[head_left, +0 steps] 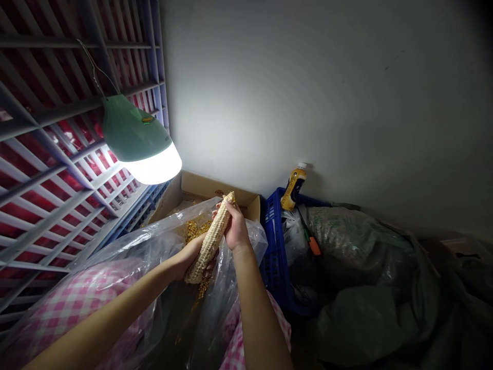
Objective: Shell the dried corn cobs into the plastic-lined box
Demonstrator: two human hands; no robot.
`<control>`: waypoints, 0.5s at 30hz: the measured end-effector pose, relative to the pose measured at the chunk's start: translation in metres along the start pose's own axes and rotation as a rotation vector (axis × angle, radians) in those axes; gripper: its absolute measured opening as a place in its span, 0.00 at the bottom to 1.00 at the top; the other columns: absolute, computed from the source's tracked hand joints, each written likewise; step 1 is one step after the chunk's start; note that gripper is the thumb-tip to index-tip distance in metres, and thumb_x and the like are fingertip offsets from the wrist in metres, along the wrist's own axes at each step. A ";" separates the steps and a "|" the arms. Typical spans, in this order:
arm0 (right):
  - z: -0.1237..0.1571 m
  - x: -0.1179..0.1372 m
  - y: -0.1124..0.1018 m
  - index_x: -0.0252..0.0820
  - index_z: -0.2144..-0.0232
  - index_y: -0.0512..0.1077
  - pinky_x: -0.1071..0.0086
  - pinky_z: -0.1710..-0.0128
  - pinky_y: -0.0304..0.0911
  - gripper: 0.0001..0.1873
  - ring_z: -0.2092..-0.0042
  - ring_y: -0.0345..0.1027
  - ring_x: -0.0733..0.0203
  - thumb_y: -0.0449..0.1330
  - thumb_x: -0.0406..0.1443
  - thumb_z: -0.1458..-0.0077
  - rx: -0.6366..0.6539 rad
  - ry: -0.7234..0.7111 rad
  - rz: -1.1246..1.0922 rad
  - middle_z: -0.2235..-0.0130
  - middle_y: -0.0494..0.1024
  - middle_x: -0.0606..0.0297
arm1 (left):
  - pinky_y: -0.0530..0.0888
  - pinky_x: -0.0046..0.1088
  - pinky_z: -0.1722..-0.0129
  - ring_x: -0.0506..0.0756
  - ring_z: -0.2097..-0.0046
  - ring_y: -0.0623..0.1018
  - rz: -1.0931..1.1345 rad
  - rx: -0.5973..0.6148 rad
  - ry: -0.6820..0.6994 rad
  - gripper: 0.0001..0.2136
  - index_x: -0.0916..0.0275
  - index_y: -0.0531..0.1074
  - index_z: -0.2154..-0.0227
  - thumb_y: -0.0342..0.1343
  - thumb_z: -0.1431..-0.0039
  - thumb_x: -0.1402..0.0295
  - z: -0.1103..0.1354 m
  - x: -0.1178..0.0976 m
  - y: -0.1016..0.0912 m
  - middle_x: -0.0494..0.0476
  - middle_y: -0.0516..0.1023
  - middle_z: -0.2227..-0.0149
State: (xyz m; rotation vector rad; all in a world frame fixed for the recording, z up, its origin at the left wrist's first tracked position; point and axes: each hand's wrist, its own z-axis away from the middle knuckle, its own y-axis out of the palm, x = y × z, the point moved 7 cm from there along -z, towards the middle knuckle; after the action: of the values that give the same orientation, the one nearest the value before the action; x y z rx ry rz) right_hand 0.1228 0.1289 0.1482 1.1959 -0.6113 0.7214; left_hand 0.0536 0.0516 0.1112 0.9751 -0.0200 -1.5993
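A pale corn cob (211,240), mostly bare with a few yellow kernels at its tip, is held tilted over a clear plastic sheet (154,241). My left hand (191,255) grips the cob's lower end from beneath. My right hand (233,226) is wrapped round the upper part, fingers closed near the tip. Loose yellow kernels (195,229) lie on the plastic under the cob. Pink checked cloth (77,300) shows beneath the plastic.
A cardboard box (215,188) sits behind the hands. A lit green lamp (140,141) hangs from a metal rack (50,169) at left. A blue crate (274,241) stands at right, with a yellow bottle (294,186), an orange-handled tool (313,243) and filled sacks (358,246).
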 end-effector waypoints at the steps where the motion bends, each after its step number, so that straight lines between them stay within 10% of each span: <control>1: 0.001 0.001 0.001 0.42 0.65 0.65 0.75 0.74 0.64 0.18 0.74 0.67 0.68 0.62 0.36 0.61 0.024 -0.008 0.019 0.74 0.72 0.72 | 0.60 0.25 0.85 0.50 0.86 0.62 0.002 0.010 -0.006 0.23 0.64 0.62 0.85 0.36 0.45 0.53 0.000 0.000 0.000 0.54 0.63 0.89; 9: 0.001 -0.001 0.005 0.42 0.60 0.66 0.70 0.73 0.65 0.21 0.73 0.68 0.64 0.53 0.49 0.52 0.033 0.079 -0.067 0.72 0.73 0.67 | 0.61 0.24 0.87 0.50 0.87 0.62 0.034 0.050 -0.034 0.25 0.64 0.63 0.85 0.34 0.44 0.53 -0.006 0.003 -0.001 0.54 0.62 0.90; 15: 0.006 0.005 0.009 0.44 0.58 0.64 0.71 0.69 0.65 0.18 0.69 0.69 0.65 0.59 0.37 0.55 0.126 -0.017 -0.011 0.65 0.75 0.67 | 0.60 0.25 0.88 0.51 0.88 0.62 0.099 0.169 -0.012 0.24 0.65 0.64 0.85 0.34 0.44 0.56 -0.008 0.005 0.001 0.54 0.60 0.90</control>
State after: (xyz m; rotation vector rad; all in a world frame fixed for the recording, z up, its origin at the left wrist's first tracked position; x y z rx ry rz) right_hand 0.1183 0.1260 0.1588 1.3220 -0.5792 0.7504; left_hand 0.0595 0.0512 0.1035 1.0776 -0.2112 -1.5307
